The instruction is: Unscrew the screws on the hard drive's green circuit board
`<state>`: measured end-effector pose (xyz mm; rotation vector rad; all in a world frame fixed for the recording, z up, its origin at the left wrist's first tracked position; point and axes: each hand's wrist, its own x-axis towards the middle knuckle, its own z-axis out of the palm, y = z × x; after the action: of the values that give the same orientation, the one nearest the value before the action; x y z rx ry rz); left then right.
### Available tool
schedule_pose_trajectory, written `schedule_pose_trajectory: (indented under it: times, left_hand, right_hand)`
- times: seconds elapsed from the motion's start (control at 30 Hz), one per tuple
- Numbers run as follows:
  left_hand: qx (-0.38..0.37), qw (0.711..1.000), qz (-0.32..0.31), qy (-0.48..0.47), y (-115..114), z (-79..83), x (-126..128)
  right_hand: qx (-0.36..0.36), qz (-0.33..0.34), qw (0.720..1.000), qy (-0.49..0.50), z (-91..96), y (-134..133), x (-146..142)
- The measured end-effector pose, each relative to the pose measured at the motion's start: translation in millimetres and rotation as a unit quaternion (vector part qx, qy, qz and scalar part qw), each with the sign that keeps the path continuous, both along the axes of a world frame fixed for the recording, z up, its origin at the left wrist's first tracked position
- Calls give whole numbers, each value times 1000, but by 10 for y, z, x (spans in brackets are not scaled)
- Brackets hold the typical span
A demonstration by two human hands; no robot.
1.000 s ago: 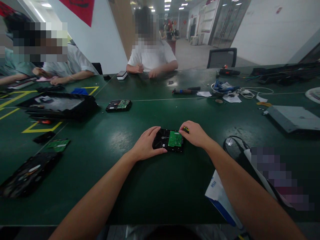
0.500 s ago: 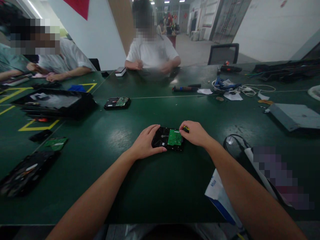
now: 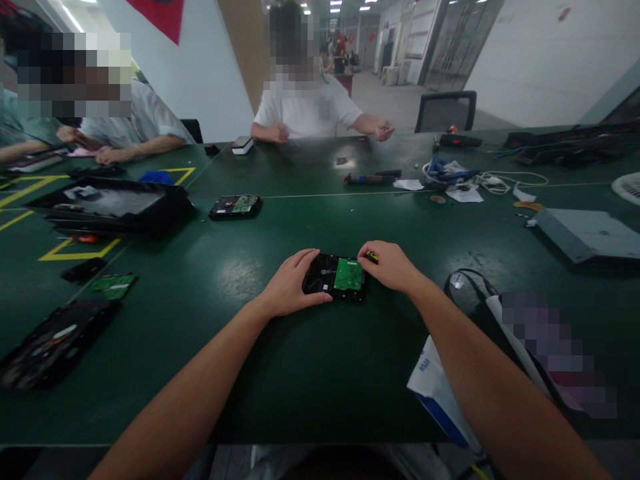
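Note:
A black hard drive with a green circuit board facing up lies on the dark green table in front of me. My left hand wraps round its left end, thumb along the near edge and fingers over the far edge. My right hand is closed at the drive's far right corner, pinching a small tool with a yellow and black handle whose tip is hidden against the board.
A second hard drive lies further back left, beside a black tray. A loose green board and black parts sit at the left. A black cable and papers lie right; a grey case far right. Two people sit opposite.
My hands and the drive have hardly moved. The person sitting opposite has stretched one arm out to the side.

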<state>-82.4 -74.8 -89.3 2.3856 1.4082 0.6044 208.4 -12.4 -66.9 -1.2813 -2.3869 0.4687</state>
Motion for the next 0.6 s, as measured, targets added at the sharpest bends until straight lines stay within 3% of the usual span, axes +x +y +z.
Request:
schedule_pose_trajectory:
  times: [0.6]
  left_hand:
    - [11,1000,-15,3,4,-18,-15]
  right_hand:
    - [14,17,1000,-15,-72,34,-12]
